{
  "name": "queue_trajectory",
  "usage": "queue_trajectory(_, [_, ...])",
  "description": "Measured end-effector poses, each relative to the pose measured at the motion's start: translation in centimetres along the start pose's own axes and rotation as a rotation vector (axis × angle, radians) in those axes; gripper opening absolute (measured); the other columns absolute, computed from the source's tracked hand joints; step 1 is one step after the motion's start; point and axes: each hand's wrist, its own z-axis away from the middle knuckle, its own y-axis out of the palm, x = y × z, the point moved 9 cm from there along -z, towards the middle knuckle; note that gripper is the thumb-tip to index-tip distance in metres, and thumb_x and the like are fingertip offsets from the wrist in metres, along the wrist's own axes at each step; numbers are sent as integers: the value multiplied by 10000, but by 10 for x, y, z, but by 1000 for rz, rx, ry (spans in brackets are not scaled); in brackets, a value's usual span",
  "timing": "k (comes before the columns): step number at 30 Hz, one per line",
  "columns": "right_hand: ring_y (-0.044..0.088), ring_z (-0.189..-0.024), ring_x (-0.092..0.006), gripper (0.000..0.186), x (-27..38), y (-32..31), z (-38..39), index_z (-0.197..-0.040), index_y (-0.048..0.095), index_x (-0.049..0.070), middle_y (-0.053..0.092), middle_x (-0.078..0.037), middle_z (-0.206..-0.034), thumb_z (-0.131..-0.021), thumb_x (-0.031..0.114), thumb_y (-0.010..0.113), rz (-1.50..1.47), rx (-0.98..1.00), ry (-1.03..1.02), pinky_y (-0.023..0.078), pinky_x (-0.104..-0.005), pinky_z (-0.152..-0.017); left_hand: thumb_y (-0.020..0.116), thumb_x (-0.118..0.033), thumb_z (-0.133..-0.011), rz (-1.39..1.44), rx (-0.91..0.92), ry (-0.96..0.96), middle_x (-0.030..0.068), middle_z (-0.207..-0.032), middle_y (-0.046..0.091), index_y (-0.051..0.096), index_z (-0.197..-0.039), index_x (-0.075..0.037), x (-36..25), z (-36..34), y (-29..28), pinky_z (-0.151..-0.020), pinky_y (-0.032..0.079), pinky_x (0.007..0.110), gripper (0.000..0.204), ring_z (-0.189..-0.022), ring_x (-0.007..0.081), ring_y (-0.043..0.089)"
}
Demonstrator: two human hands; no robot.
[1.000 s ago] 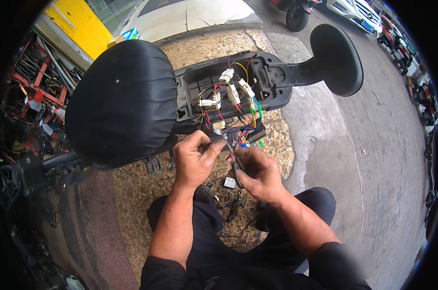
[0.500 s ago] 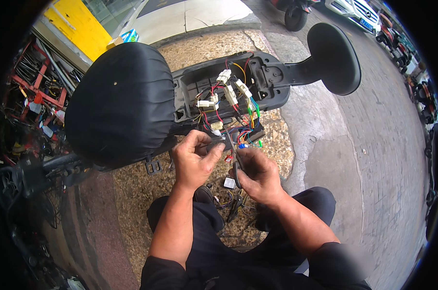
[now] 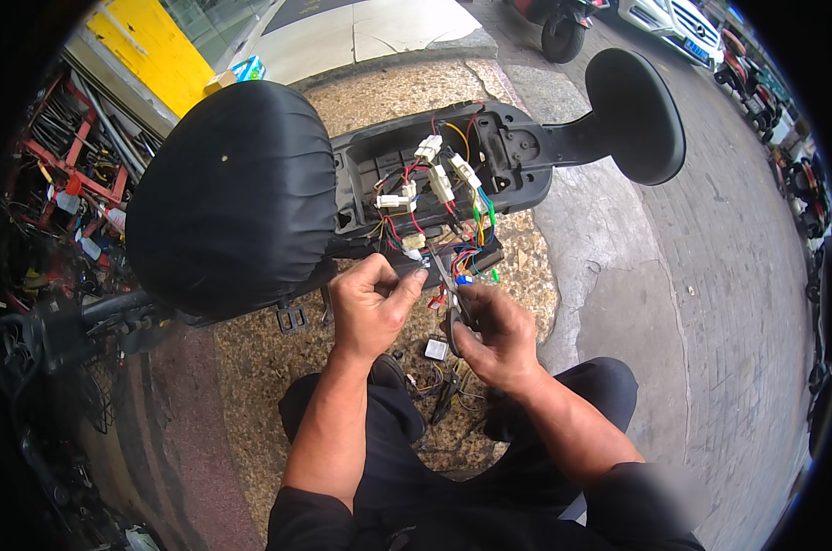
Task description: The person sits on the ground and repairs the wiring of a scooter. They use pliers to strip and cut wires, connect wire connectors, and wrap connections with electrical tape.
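My left hand (image 3: 372,298) is closed in a pinch, thumb against forefinger, on what looks like a thin wire; a small pale bit shows at the fingertips. My right hand (image 3: 500,335) grips a pair of scissors (image 3: 449,292) with dark handles. Their slim blades are a little apart and point up among the wires, just right of my left fingertips. Coloured wires (image 3: 471,255) and several white plug connectors (image 3: 441,184) spill out of the black compartment (image 3: 370,156) of a scooter-like vehicle. A cream connector (image 3: 414,241) hangs right above my left hand.
A black covered seat (image 3: 232,193) stands tipped up at left, and a padded black backrest (image 3: 636,115) sticks out at right. A small white box (image 3: 436,349) and loose wires lie on the ground between my feet. Red racks of tools (image 3: 76,156) fill the far left.
The scissors' blades have spread apart as my right fingers shifted on the handles. My left hand keeps its pinch in nearly the same place.
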Motion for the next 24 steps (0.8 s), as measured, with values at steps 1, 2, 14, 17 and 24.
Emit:
queue_trajectory(1, [632,-616,-144,390,3,-1,0,-1121,639,27,645,-58,-741,-750,54,756,4,-15,-21,507,-281,-566,817,-113,-777,-22,-2,14,26,-523,495,492,-598,-28,-1,0,0,-458,358,282,380,-496,81,440])
queue_trajectory(2, [637,-617,-152,393,4,-1,0,-1118,641,27,646,-62,-743,-745,55,761,10,-22,-24,510,-283,-568,829,-129,-770,-37,-1,11,29,-521,490,486,-594,-28,-1,-1,1,-458,358,284,399,-493,84,434])
queue_trajectory(14, [532,-697,-63,398,-18,-57,-12,-1242,467,4,584,-4,-814,-885,-41,636,-386,-286,169,446,-217,-626,801,-38,-752,117,12,-103,-41,-630,562,553,-776,-32,10,3,-1,-503,372,195,250,-554,8,447])
queue_trajectory(17, [539,-725,-74,396,-17,-56,-9,-1232,458,8,579,-15,-839,-878,-26,632,-404,-252,179,451,-230,-643,732,14,-757,223,30,-175,-40,-672,564,579,-847,-23,17,5,3,-522,386,193,182,-587,10,465])
queue_trajectory(24, [582,-634,-76,371,-10,-27,-6,-1179,504,-3,641,-26,-773,-851,12,676,-318,-6,128,459,-226,-574,711,17,-746,238,10,-159,-9,-790,565,615,-920,-1,15,6,0,-568,417,196,200,-687,24,500])
